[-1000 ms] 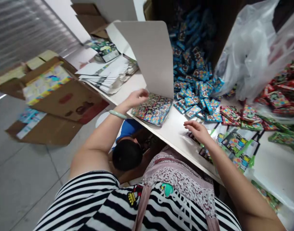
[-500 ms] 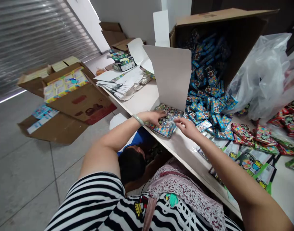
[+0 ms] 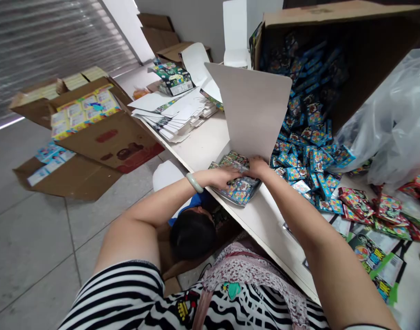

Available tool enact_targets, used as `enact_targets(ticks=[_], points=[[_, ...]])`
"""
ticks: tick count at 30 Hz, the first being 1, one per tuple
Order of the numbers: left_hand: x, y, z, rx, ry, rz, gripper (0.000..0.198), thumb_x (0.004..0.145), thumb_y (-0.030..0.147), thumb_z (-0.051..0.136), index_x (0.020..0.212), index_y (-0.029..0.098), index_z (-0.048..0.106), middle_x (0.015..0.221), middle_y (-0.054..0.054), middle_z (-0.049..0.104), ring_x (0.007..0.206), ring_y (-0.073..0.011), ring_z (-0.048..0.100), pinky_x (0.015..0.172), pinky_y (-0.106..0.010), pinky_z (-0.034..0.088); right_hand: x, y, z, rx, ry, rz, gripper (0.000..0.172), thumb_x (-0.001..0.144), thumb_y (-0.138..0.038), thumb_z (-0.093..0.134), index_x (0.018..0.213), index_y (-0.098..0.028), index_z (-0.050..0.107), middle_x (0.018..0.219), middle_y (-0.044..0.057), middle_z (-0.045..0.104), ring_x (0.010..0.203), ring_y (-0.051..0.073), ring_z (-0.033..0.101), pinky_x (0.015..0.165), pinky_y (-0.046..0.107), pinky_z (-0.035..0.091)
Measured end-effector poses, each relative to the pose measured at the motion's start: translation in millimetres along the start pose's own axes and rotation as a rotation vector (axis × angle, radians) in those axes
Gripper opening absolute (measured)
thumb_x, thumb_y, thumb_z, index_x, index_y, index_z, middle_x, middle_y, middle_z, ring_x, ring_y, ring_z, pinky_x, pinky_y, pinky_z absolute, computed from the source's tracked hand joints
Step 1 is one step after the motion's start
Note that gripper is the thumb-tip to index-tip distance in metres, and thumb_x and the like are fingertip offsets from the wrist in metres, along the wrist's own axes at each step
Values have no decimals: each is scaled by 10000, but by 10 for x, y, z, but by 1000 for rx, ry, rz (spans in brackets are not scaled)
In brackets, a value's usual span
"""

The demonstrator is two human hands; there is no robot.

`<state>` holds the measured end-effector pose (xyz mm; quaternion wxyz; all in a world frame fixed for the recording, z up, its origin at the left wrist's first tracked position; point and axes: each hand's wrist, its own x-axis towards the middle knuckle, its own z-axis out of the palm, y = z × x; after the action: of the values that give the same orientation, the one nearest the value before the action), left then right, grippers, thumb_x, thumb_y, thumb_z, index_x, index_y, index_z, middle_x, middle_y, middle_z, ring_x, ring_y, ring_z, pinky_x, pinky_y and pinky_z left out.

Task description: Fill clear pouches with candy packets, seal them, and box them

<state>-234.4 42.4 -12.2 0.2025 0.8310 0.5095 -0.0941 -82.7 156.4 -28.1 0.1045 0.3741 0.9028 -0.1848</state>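
A low open display box (image 3: 242,195) packed with several small colourful packets sits at the near edge of the white table (image 3: 203,146), its white lid flap (image 3: 254,114) standing upright. My left hand (image 3: 223,176), a pale bangle on its wrist, lies palm down on the packets with fingers stretched over them. My right hand (image 3: 256,167) meets it from the right, fingers curled down onto the same packets at the foot of the flap. A heap of blue packets (image 3: 306,146) spills from a tipped cardboard carton (image 3: 368,68) just right of the box.
Red packets (image 3: 361,204) and green-edged cards (image 3: 368,252) lie at the right under a clear plastic bag (image 3: 395,123). Flat white box blanks (image 3: 175,114) are stacked at the back. Open cartons (image 3: 93,133) stand on the floor at left. A person's head (image 3: 192,233) shows below the table edge.
My right hand moved left from the cards to the display box and now presses on the packets beside my left hand. The camera view shifted up and right.
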Motion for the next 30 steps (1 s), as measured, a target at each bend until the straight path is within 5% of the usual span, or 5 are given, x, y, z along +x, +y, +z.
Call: enact_targets(ticks=[4,9,14,21,30], points=[[22,2,-25,-14,3,46,715,771,243,684,1442,154,455,1432,-178,553,1309,-347,503,1131,-439,361,-59,21,-49,-1,16,-33,666,851,-331,721,1418,-48,518,1440,258,550,1335,363,531,1074,402,445],[-100,43,42,18,217,-47,619,774,288,730,1305,56,513,1325,-246,566,1262,-374,506,1123,-477,373,-444,-41,39,76,129,-197,470,996,-336,495,1425,-144,506,1453,170,551,1322,303,530,1088,411,434],[-281,79,187,98,361,3,337,866,306,641,1135,111,586,1342,-231,548,1289,-366,489,1128,-523,373,-856,-88,341,131,217,-416,461,897,-323,656,1312,-130,597,1481,191,504,1345,345,489,1134,475,392],[-332,66,257,198,277,71,687,765,318,723,1360,66,491,1491,-276,448,1394,-423,411,1183,-571,294,-891,-23,515,170,251,-360,445,893,-278,643,1316,-144,615,1487,199,495,1378,367,452,1152,521,364],[-210,11,339,213,252,29,903,767,386,739,1506,42,349,1596,-302,314,1478,-455,295,1211,-603,220,-825,444,728,491,647,-78,517,897,-282,522,1390,-135,471,1377,219,450,1336,336,443,1139,551,390]])
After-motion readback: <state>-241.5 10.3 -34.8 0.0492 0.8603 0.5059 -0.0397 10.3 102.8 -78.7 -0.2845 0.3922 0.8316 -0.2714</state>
